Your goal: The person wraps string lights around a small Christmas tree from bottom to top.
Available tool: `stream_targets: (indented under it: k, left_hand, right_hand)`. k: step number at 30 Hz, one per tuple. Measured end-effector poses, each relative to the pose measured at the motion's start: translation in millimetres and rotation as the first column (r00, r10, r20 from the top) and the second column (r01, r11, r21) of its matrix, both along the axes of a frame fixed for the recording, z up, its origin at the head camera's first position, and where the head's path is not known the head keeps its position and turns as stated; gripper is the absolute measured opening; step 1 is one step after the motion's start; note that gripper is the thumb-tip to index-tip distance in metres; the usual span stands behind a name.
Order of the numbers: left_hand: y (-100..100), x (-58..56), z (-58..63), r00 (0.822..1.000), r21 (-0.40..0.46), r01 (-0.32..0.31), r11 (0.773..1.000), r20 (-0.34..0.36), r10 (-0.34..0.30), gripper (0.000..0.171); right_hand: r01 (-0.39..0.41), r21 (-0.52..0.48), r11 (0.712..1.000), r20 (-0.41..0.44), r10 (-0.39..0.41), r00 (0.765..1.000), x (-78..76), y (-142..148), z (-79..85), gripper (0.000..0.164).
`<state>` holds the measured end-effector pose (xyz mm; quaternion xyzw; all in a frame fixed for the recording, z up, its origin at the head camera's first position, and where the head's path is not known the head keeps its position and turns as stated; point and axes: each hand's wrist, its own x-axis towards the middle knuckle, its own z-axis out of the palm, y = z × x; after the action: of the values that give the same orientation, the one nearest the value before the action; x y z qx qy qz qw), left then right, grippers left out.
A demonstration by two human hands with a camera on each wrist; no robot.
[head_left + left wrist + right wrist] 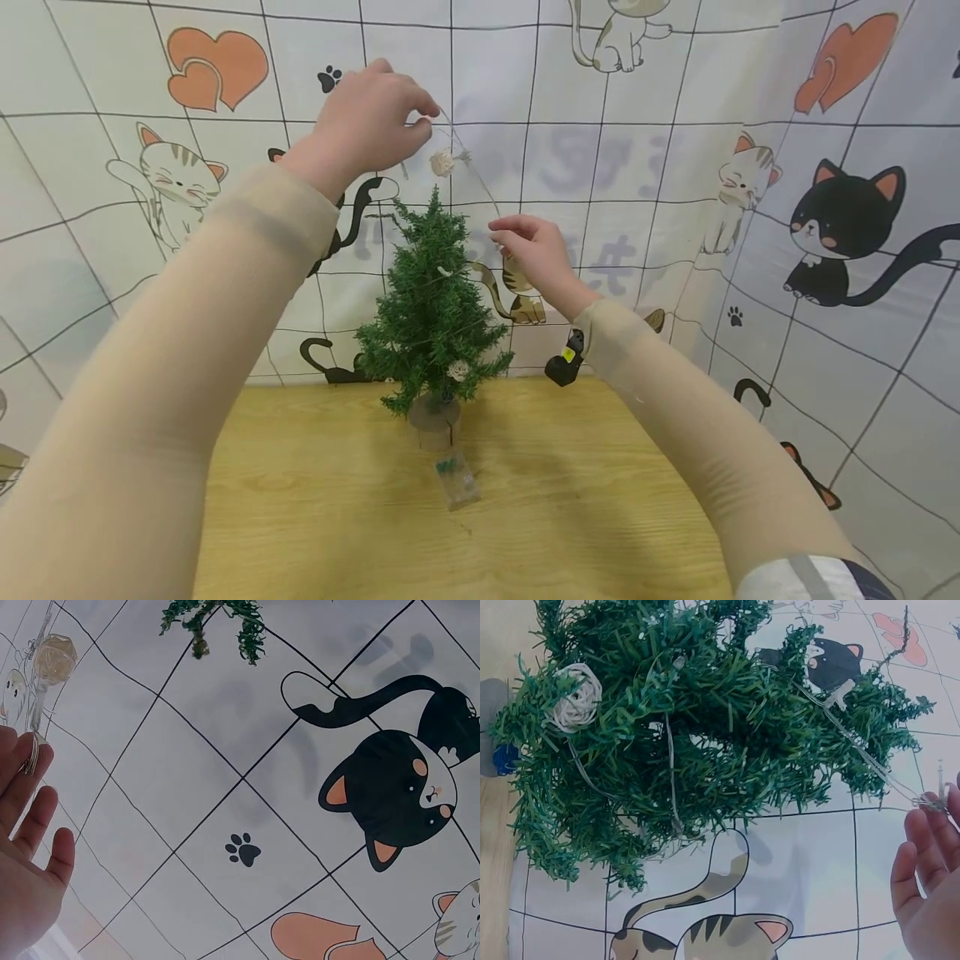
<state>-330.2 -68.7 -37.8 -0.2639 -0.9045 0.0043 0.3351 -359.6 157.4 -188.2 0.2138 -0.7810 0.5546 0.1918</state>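
Note:
A small green artificial Christmas tree (431, 308) stands upright in a pale round base. My left hand (375, 121), raised above and left of its tip, pinches a thin pale string-light wire (483, 185). From that wire hangs a woven ball (443, 163), just above the treetop; the left wrist view shows the ball (55, 658) near my fingertips. Lower down, right of the upper branches, my right hand (532, 250) pinches another stretch of the wire. In the right wrist view, wire (855, 746) runs from the branches to my fingers, and a white woven ball (576, 697) sits among the needles.
A clear plastic battery box (455, 481) lies on the wooden table (322, 500) in front of the tree base (433, 423). Behind hangs a white cloth (495, 50) with a grid and cartoon cats. A small black object with a yellow sticker (566, 358) is right of the tree.

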Motion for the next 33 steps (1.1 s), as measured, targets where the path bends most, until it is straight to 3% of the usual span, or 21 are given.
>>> stream_targets:
  k: [11,19,25,33]
  left_hand:
    - [-9.6,24.2,6.0,1.0,-0.056,0.006,0.998,-0.012,-0.006,0.041]
    - [-8.2,28.3,10.8,1.0,-0.075,-0.006,0.997,-0.031,0.004,0.041]
    - [-7.7,29.6,10.9,1.0,-0.109,-0.005,0.994,-0.018,0.003,0.039]
    - [-5.4,17.4,10.2,0.996,-0.101,0.013,0.995,-0.09,-0.023,0.034]
  right_hand:
    - [-0.03,0.069,0.997,0.018,0.028,0.999,9.3,-11.4,14.1,0.027]
    - [-0.051,0.085,0.995,0.004,0.051,0.999,7.5,-9.6,23.2,0.03]
    - [-0.057,0.129,0.99,0.053,0.05,0.997,10.2,-11.1,28.0,0.034]
    - [-0.007,0.126,0.992,0.038,0.002,0.999,4.7,-8.9,27.8,0.032]
